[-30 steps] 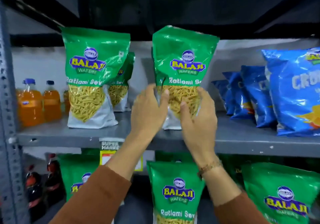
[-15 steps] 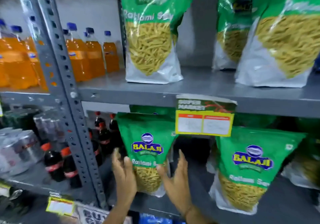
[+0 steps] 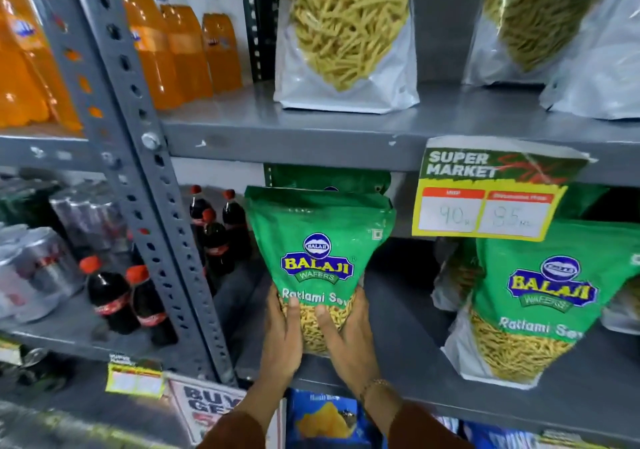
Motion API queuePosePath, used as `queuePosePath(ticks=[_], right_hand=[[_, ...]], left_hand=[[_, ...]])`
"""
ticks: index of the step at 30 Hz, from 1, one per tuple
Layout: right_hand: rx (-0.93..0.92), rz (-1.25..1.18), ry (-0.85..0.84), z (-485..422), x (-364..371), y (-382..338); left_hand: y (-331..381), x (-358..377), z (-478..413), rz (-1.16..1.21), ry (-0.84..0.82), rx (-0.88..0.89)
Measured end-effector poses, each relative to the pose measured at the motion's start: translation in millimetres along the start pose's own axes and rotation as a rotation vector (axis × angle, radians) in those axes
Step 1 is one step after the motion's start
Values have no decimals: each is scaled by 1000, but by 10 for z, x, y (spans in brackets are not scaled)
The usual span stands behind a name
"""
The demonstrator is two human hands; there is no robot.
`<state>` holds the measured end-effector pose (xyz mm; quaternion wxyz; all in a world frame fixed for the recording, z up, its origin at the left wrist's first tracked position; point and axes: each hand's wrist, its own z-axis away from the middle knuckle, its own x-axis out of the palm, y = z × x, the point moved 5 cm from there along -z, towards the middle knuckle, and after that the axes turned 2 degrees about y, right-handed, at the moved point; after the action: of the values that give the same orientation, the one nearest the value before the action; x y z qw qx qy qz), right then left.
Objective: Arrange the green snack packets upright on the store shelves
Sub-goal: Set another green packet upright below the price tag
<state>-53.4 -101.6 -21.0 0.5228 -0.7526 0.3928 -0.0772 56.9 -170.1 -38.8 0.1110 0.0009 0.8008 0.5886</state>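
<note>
A green Balaji snack packet (image 3: 320, 240) stands upright near the front left of the lower grey shelf (image 3: 408, 351). My left hand (image 3: 282, 337) grips its lower left side and my right hand (image 3: 349, 341) its lower right side, thumbs on the clear window. Another green packet (image 3: 329, 180) stands behind it, mostly hidden. A further green packet (image 3: 540, 296) stands upright to the right on the same shelf. On the upper shelf (image 3: 311, 133) two packets (image 3: 346, 36) (image 3: 540, 22) stand upright, their tops cut off by the frame.
A grey perforated upright post (image 3: 145, 185) borders the bay on the left. Orange drink bottles (image 3: 180, 46) and dark cola bottles (image 3: 214, 233) stand beyond and beside it. A yellow price tag (image 3: 485, 192) hangs from the upper shelf edge. Blue packets (image 3: 322, 421) sit below.
Both hands left the packet on the upper shelf, dropped to the lower shelf and closed on the green packet there. The view has moved down and closer.
</note>
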Motion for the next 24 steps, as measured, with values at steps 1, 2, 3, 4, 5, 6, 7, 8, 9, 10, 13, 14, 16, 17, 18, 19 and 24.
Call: queuePosePath(ticks=[1,2,3,4,5,6,7,8,9,10,13,14,16,17,18,19,24], right_hand=[[-15,16,2,-2,-9,-18],[-17,18,-7,-6,-16,-25],[-15,16,-21,-4,-27,-34],[-1,9,-37,5,-45,-28],[8,19,-45,27,-69,-11],[22,61,-40,64,-109,15],[8,145,-6,112,-182,31],[-53,249,53,169,-289,35],[-135,337,113,234,-422,54],[-210,402,167,304,-583,80],[-408,544,329,496,-1168,168],[-431,577,381,536,-1378,199],[-358,594,495,558,-1800,308],[-272,549,554,530,-1994,383],[-166,444,605,483,-2177,471],[-56,284,621,419,-2334,568],[150,-131,226,180,-2638,998]], left_hand=[[-6,5,8,-10,-4,1],[-17,9,7,-21,-5,-6],[-18,13,8,-24,-2,-5],[-8,10,14,-30,19,3],[18,-5,28,-49,72,44],[69,-25,61,-82,146,115],[130,-39,116,-134,221,202],[193,-28,193,-178,281,296],[267,19,289,-195,301,398],[353,102,408,-205,286,519],[556,487,751,-241,140,838],[596,641,826,-227,74,867],[655,999,926,-137,-79,800],[672,1192,956,-75,-161,715],[696,1384,973,-19,-232,601],[691,1570,977,36,-280,468],[734,2166,1002,177,-270,79]])
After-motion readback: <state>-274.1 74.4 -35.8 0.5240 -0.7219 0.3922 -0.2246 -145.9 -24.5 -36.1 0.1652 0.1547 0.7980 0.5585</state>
